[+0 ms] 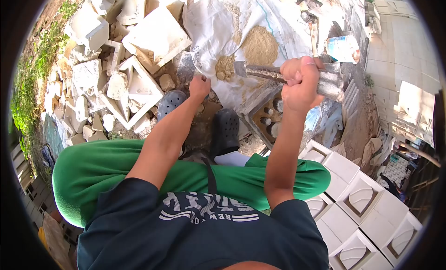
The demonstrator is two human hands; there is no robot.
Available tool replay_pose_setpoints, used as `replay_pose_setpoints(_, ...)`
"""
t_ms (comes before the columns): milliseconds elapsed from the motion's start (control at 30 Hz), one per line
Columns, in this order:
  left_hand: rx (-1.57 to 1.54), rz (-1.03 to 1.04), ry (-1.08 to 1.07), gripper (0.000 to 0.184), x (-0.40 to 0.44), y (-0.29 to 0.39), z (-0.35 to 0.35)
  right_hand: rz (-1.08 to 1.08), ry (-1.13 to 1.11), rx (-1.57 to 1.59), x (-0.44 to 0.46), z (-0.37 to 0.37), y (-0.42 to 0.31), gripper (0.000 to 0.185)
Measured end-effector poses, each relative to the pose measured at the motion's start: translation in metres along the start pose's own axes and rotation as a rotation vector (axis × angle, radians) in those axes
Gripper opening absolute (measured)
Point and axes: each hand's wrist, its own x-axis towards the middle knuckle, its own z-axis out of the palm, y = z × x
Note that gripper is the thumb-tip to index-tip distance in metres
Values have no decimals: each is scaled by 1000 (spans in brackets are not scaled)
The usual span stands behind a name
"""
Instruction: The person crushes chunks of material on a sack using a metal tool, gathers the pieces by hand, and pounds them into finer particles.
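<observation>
Nearest, at the bottom, is the dark T-shirt (209, 240) with white lettering, then green trousers (102, 177) spread wide at the knees. Taking clock directions from the lap, pale relief blocks (360, 198) sit close together in rows toward 3 and 4 o'clock, several with a leaf-like form set in a square recess. Just past the trousers, at about 12, stands the dark right clog (226, 130), with the greyer left clog (171, 104) slightly farther out, toward 11.

Between 1 and 2, a rectangular tray (258, 130) holds rounded, cup-like shapes. The left hand (200, 86) is at 12, its fingers curled, beside a flat grey plate (186, 66) and the sheet's edge; whether they grip anything cannot be told. Toward 1 to 2, the right hand (301, 82) is raised beyond the tray, fingers wrapped tightly round a long, crusted grey tool (265, 72) that sticks out on both sides of the fist.

Beyond the left hand, a white sheet (209, 31) carries a small sandy mound (225, 68) near 12 and a larger sandy mound (260, 46) near 1. Broken pale blocks (155, 35) lie heaped at 10 to 11, with green grass (28, 91) farther out at 10. A white tub (343, 49) with a blue label lies between 1 and 2. A pale surface of panels (390, 52) stretches along 2.
</observation>
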Motion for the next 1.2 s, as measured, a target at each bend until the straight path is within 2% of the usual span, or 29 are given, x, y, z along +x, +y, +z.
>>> replay_pose_setpoints(67, 21, 40, 15, 23, -3, -1, -1, 87, 120, -94, -11, -10, 47, 25)
replay_pose_setpoints(133, 32, 58, 43, 23, -5, 4, -3, 118, 87, -361, -30, -24, 106, 30)
replay_pose_setpoints(267, 79, 73, 43, 24, 2, 4, -4, 135, 115, -235, -16, -18, 87, 30)
replay_pose_setpoints(400, 48, 35, 7, 25, -3, -4, -2, 81, 87, -218, -14, -4, 21, 30)
replay_pose_setpoints(467, 27, 47, -5, 24, -3, 0, -3, 22, -22, 101, -10, -5, 7, 27)
replay_pose_setpoints(500, 33, 39, 6, 24, -5, 2, -3, 21, -21, 103, -11, -5, 15, 27)
replay_pose_setpoints(567, 44, 33, 13, 23, -7, 2, -3, 95, 134, -89, -20, -7, 55, 27)
replay_pose_setpoints(667, 26, 124, 5, 22, 1, 12, -1, 137, 129, -244, -20, -8, 96, 30)
replay_pose_setpoints(767, 87, 73, 8, 22, -3, 15, -5, 140, 99, -214, -17, -4, 80, 30)
replay_pose_setpoints(867, 51, -28, -49, 23, -11, 18, -8, 104, 122, -147, -15, 4, 34, 30)
replay_pose_setpoints(933, 47, -15, -23, 24, -10, 20, -8, 7, 156, -104, -10, 13, 8, 31)
replay_pose_setpoints(1033, 51, 11, -15, 24, -10, 18, -6, 29, 156, -105, -14, 2, 29, 27)
replay_pose_setpoints(1100, 65, 16, -6, 24, -12, 13, -4, 47, 230, -188, -22, -4, 76, 26)
replay_pose_setpoints(1200, 82, 17, 7, 25, -5, 15, -4, 143, 193, -162, -22, -2, 83, 24)
